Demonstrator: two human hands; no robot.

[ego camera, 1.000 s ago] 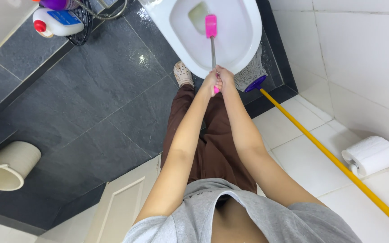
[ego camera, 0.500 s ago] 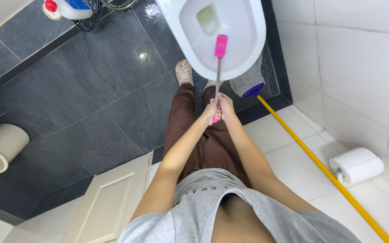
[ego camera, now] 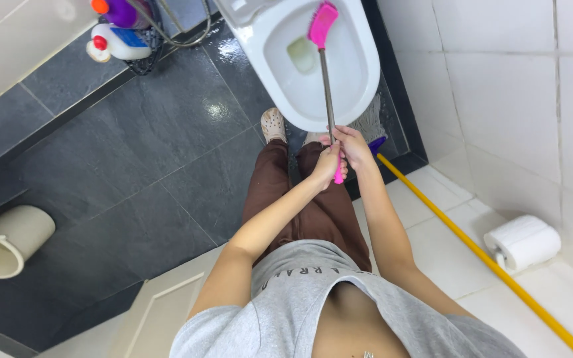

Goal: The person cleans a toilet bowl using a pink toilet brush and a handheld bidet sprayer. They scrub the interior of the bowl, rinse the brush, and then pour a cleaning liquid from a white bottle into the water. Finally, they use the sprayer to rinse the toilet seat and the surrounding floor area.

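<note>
My left hand [ego camera: 329, 164] and my right hand [ego camera: 353, 147] both grip the handle end of a toilet brush [ego camera: 327, 86]. It has a thin metal shaft, a pink grip and a pink head. The pink head rests inside the white toilet bowl [ego camera: 359, 79], near the far rim, above the water. My left hand holds the pink grip lower down; my right hand holds the shaft just above it. My feet in beige clogs [ego camera: 274, 124] stand just in front of the bowl on the dark tile floor.
A long yellow pole [ego camera: 479, 255] with a purple end lies along the white tiled ledge at the right. A toilet paper roll [ego camera: 522, 242] sits by the wall. Cleaning bottles [ego camera: 117, 33] stand in a rack at top left. A beige bin [ego camera: 4, 242] is at left.
The brush head has moved from the near side of the bowl to the far rim. The view has shifted, so the bowl sits further right and the bottles lower.
</note>
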